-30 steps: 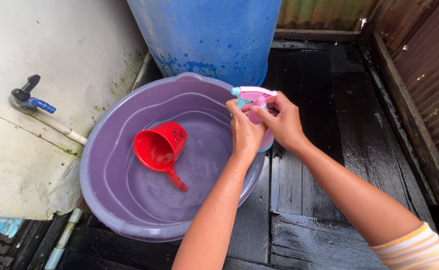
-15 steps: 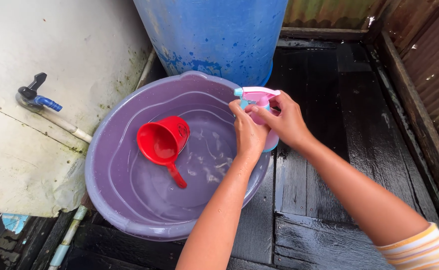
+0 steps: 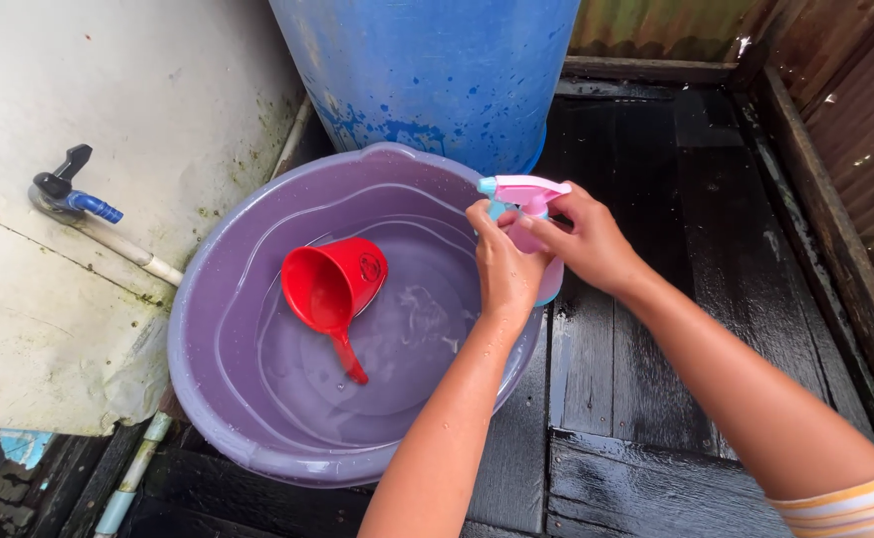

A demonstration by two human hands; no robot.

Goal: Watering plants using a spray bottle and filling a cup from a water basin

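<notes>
Nearest the camera: wet dark plank floor (image 3: 646,478), both forearms reaching in from the bottom edge, striped sleeve cuff (image 3: 845,508) on the right arm.

Left hand (image 3: 504,269) is closed around the body of a pink spray bottle (image 3: 548,284), covering most of it; only the lower edge and part of the side show. Right hand (image 3: 588,239) is clamped on the bottle's neck just under the pink trigger head (image 3: 528,189), fingers curled tight. Bottle is upright, held over the right rim of the purple basin (image 3: 208,399), nozzle's pale blue tip pointing left over the basin.

Basin sits on the floor, shallow water inside, surface rippled near the hands. Red dipper (image 3: 332,289) lies on its side in the water, mouth facing lower left, handle pointing toward the camera, well apart from both hands.

Left of the basin: stained white wall (image 3: 108,110), blue-handled tap (image 3: 63,194) on a pale pipe (image 3: 128,254) running down toward the basin.

Behind the basin, touching or just beside its far rim: big blue barrel (image 3: 427,60). Corrugated rusty sheet wall (image 3: 855,110) on the far right.
</notes>
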